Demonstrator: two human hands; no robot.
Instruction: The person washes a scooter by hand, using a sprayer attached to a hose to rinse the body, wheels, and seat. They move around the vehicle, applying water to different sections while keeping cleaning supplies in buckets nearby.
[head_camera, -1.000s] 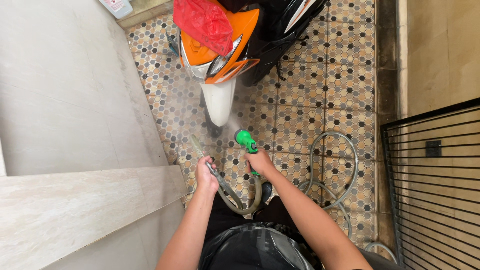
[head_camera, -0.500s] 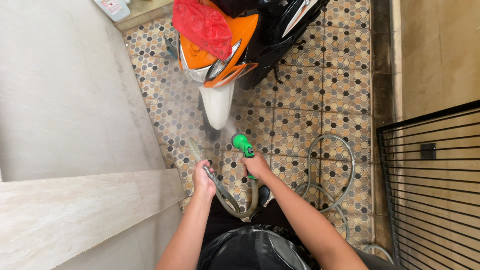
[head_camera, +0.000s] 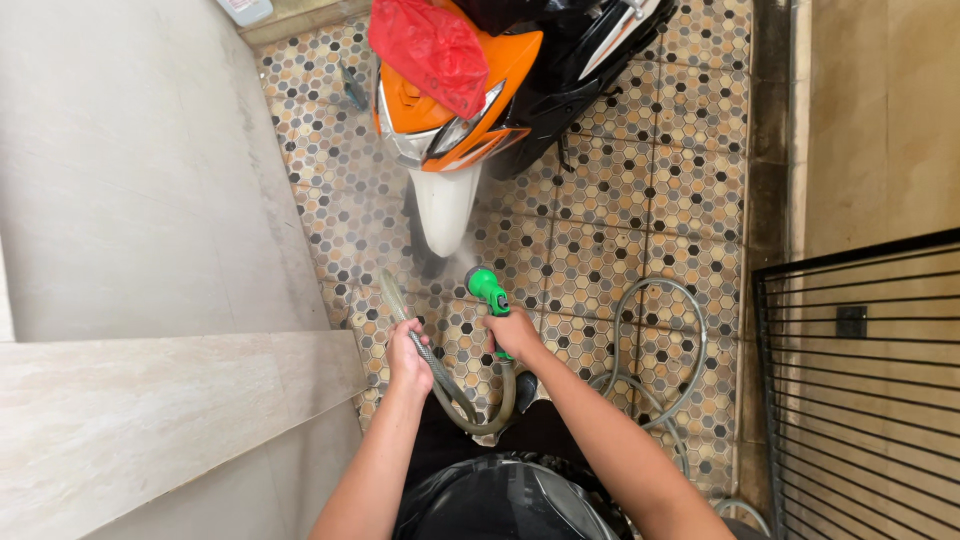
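Hexagon-patterned floor tiles (head_camera: 620, 230) in brown, cream and blue cover the ground, w/ a pale concrete wall (head_camera: 130, 170) on the left and a black barred gate (head_camera: 860, 400) on the right. Nearest the camera, the person's left hand (head_camera: 408, 352) has its grip closed round a grey-green hose (head_camera: 440, 375), which loops down betw. both hands and back up. Right hand (head_camera: 515, 333) has its grip closed on the handle of a green spray nozzle (head_camera: 487, 288), head pointing fwd and away from the body; a fine mist hangs just ahead of the nozzle. More hose lies coiled on the tiles to the right, near the right forearm. Just beyond the nozzle stands a scooter (head_camera: 460, 130), its white front mudguard (head_camera: 442, 208) nearest the spray, orange nose above it, black bodywork to the right. A red plastic bag (head_camera: 430, 45) is draped over the scooter's front top. Farthest off, a whitish container (head_camera: 245, 10) shows at the top edge, partly cut off.
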